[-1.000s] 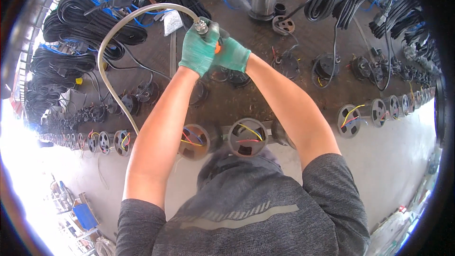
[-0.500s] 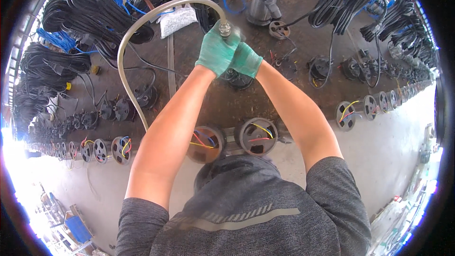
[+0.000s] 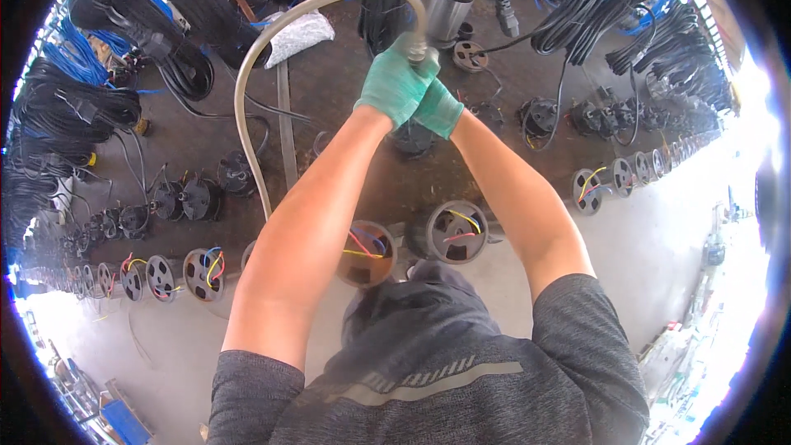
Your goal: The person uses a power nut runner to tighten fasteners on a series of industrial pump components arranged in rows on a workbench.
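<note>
A thick greyish-beige hose (image 3: 245,107) arches over the bench and ends in a metal fitting (image 3: 418,48) at my hands. My left hand (image 3: 394,86), in a green glove, is closed around the top of the hose-fed tool, just below that fitting. My hands mostly cover the tool's body. My right hand (image 3: 438,109), gloved too, is pressed against the left one, lower and to the right. Its fingers are hidden beneath. Directly under both hands sits a dark round motor part (image 3: 414,142), partly covered.
Round housings with coloured wires, such as one grey housing (image 3: 457,231), line the near bench edge. Black cable bundles (image 3: 115,21) hang at left and right. A metal cylinder (image 3: 451,10) stands at the back, beside a white plastic bag (image 3: 301,37) further left.
The view has shifted and turned slightly. My hands and the hose appear a little further right in the picture, still together over the dark motor part.
</note>
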The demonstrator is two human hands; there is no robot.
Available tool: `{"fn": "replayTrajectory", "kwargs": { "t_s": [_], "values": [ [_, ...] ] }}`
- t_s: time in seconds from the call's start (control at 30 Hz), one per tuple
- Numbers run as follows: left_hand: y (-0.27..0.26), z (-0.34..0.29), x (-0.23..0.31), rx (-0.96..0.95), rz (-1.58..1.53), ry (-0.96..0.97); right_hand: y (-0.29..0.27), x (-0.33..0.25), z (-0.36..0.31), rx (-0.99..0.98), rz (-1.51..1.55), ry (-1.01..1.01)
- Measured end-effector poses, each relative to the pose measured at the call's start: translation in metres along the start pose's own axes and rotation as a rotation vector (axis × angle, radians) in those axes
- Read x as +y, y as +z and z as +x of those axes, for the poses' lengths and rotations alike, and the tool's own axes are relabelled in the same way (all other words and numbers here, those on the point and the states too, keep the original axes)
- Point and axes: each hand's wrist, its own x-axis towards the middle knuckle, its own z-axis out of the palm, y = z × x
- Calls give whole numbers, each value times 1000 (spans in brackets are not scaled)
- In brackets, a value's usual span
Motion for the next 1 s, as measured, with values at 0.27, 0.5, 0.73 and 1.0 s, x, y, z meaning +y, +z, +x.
{"fn": "replayTrajectory", "kwargs": {
  "t_s": [0.27,0.5,0.73,1.0],
  "values": [
    [-2,2,5,-2,111,-27,18,-9,-4,-33,79,-49],
    [5,-1,10,-14,155,-2,16,-8,-8,-8,313,-13],
    [7,-3,12,-20,30,-94,26,-14,-9,22,458,71],
    [8,-10,25,32,35,-111,29,-20,-10,-47,502,133]
  ]
}}
